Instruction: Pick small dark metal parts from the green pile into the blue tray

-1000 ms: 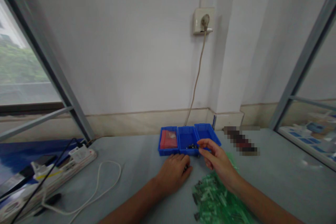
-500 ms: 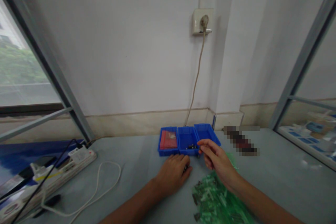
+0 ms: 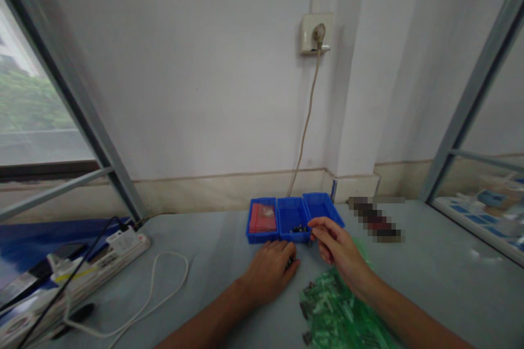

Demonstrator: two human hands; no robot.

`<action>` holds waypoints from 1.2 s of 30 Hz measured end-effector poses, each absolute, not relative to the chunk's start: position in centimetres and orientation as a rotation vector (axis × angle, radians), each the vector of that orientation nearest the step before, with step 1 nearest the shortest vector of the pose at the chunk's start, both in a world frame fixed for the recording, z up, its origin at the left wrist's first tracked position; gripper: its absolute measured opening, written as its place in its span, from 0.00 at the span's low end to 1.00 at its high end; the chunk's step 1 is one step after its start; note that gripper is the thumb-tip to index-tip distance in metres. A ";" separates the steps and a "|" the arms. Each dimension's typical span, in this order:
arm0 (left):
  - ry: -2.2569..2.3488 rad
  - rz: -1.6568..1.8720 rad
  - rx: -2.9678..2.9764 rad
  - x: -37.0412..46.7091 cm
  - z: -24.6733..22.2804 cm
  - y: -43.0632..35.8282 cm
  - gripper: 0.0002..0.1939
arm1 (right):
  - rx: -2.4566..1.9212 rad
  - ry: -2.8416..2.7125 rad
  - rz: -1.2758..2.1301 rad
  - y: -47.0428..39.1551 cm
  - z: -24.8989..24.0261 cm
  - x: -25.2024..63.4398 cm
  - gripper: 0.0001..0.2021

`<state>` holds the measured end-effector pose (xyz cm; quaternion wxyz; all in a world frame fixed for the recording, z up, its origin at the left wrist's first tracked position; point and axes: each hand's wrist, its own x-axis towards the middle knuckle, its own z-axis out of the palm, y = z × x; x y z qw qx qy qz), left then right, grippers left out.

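Observation:
Three blue bins stand in a row by the wall. The left bin (image 3: 250, 229) holds red plastic bags (image 3: 262, 219). In the middle bin (image 3: 291, 208) lie several small dark metal parts (image 3: 298, 228). The right bin (image 3: 321, 206) is partly covered by my right hand (image 3: 333, 242), whose thumb and forefinger are pinched together at the middle bin's front right corner; what they hold is too small to see. My left hand (image 3: 270, 267) rests on the table before the bins, its fingers curled over small dark metal parts that peep out near the thumb. Beneath my right forearm lies a pile of green plastic bags (image 3: 339, 311).
On the left, a white power strip (image 3: 110, 267) with plugs lies beside a looped white cable (image 3: 153, 283). A blurred-out dark item (image 3: 374, 221) sits right of the bins. Grey frame posts rise at both sides, and a cord (image 3: 305, 131) hangs from the wall socket (image 3: 316, 34).

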<state>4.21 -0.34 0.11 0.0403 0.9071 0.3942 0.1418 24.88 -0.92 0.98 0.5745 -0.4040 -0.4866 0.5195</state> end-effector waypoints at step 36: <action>1.180 0.439 2.785 4.1 0.2 -0.3 0.04 | -0.969 -1.125 1.271 -1.6 2.1 24.4 0.16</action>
